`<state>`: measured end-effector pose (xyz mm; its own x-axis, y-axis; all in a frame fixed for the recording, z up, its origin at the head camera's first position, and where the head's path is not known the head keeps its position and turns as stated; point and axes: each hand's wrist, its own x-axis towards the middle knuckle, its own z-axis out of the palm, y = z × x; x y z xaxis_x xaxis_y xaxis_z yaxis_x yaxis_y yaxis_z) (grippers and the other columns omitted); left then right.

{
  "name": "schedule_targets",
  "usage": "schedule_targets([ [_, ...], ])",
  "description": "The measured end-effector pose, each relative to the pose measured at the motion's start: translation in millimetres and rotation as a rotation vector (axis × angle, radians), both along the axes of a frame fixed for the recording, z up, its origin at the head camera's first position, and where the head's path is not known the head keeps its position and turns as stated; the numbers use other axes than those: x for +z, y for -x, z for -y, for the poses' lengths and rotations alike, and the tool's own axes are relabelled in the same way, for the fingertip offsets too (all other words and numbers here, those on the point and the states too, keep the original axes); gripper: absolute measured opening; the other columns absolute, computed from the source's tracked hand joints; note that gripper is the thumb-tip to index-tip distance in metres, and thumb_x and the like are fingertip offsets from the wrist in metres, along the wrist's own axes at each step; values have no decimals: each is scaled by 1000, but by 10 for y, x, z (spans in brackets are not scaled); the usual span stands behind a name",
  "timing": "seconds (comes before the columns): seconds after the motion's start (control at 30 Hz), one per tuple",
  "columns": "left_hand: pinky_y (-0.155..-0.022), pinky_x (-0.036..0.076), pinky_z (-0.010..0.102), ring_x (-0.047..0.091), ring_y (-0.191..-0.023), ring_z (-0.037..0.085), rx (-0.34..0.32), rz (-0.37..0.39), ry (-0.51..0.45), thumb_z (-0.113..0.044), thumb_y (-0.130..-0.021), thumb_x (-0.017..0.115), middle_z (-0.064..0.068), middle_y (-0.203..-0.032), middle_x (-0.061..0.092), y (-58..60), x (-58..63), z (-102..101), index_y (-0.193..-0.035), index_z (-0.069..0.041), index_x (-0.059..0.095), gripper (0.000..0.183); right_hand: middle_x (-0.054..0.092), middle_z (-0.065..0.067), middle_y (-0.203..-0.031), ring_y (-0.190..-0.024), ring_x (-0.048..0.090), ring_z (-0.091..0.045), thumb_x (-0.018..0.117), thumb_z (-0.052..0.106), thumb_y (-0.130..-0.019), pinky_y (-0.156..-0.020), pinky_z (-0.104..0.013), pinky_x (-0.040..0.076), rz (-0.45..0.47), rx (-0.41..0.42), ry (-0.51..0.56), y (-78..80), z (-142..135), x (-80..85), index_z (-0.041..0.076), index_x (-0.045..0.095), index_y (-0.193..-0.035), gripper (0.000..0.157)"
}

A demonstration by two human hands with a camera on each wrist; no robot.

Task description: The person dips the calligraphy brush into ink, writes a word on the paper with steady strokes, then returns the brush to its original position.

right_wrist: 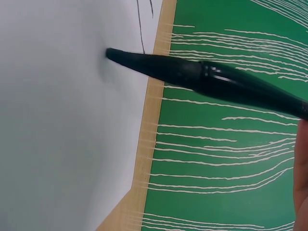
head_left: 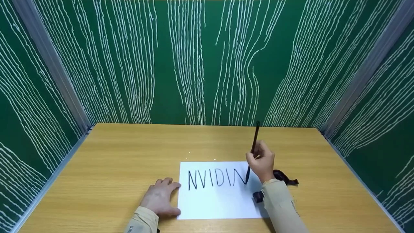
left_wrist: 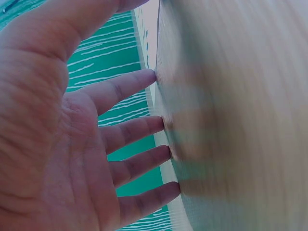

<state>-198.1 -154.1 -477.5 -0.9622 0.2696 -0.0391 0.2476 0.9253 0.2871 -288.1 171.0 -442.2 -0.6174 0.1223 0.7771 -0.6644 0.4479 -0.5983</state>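
A white sheet of paper (head_left: pixel 213 205) lies on the wooden table with thin black letters (head_left: pixel 219 177) reading NVIDI, then zigzag strokes like an N. My right hand (head_left: pixel 263 160) pinches a slim black calligraphy brush (head_left: pixel 255 137) over the paper's upper right, handle up and slightly tilted. Its tapered tip (right_wrist: pixel 118 54) is close over the white surface in the right wrist view, and in the head view it meets the end of the last stroke. At the paper's left edge rests my left hand (head_left: pixel 160 197), fingers spread, fingertips (left_wrist: pixel 172 187) on the tabletop, thumb by the lower corner.
Partly hidden behind the right wrist, a black rounded object (head_left: pixel 280 176) with a short handle-like end sits on the table (head_left: pixel 113 168). Green walls (head_left: pixel 210 64) with wavy white lines enclose the table at the back and both sides. Small white specks (head_left: pixel 214 159) lie above the paper.
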Motion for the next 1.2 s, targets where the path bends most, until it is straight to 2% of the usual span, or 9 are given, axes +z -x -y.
schedule_targets([
  [0.5, -91, 34, 56, 38, -116, 32, 27, 22, -14, -49, -48, 71, 9, -130, 43, -17, 11, -13, -123, -25, 48, 82, 50, -3, -56, -46, 46, -10, 53, -12, -64, -36, -21, 39, -32, 29, -11, 7, -4, 20, 3, 53, -76, 19],
  [1.0, -91, 33, 57, 38, -116, 32, 23, 27, -12, -49, -47, 71, 9, -130, 42, -26, 17, -13, -124, -25, 47, 84, 50, -2, -55, -46, 46, -10, 54, -13, -64, -36, -22, 38, -33, 20, -10, -17, 6, 31, 3, 52, -75, 19],
  [1.2, -92, 33, 57, 37, -116, 32, 31, 37, -13, -49, -47, 72, 9, -131, 41, -25, 28, -12, -124, -26, 47, 84, 52, -3, -57, -46, 46, -12, 55, -16, -63, -38, -22, 41, -38, -2, 23, 47, -48, -6, 2, 53, -75, 22],
])
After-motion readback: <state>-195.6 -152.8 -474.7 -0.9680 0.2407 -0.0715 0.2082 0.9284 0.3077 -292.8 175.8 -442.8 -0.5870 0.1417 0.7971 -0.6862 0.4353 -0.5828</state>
